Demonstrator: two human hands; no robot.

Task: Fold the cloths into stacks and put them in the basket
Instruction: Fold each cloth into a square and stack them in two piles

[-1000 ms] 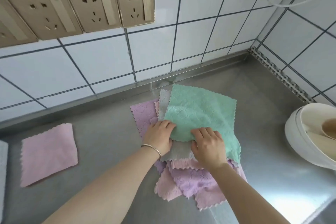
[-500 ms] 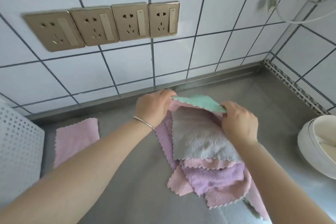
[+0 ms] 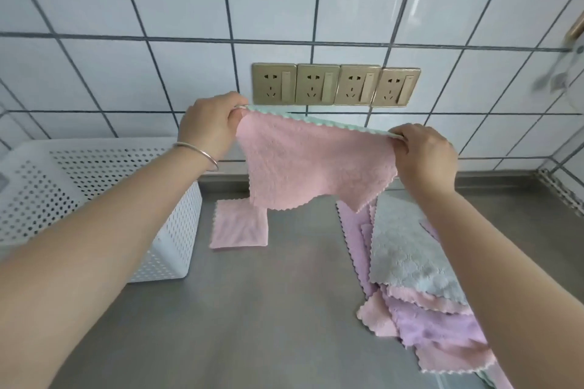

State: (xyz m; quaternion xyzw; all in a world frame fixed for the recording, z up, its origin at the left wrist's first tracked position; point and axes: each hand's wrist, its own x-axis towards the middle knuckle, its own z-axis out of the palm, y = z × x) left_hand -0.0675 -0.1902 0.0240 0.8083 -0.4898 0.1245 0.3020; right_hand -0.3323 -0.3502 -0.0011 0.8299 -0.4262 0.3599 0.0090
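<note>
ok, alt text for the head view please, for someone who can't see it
Two bare hands, left hand and right hand, hold a pink-and-green cloth up by its top corners above a steel counter. A white perforated basket stands left, a folded pink cloth beside it, and a loose cloth pile lies right.

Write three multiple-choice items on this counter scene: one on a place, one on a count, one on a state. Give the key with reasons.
1. Where is the white basket?
A. left of the folded pink cloth
B. on the loose pile
C. hung from the wall

2. How many wall sockets are there?
A. two
B. four
C. six

3. The pink-and-green cloth is
A. lying flat
B. held up by both hands
C. inside the basket

Key: 1 A, it stands on the counter's left side; 2 B, four plates in a row; 3 B, the left hand and right hand pinch its top corners.
</note>
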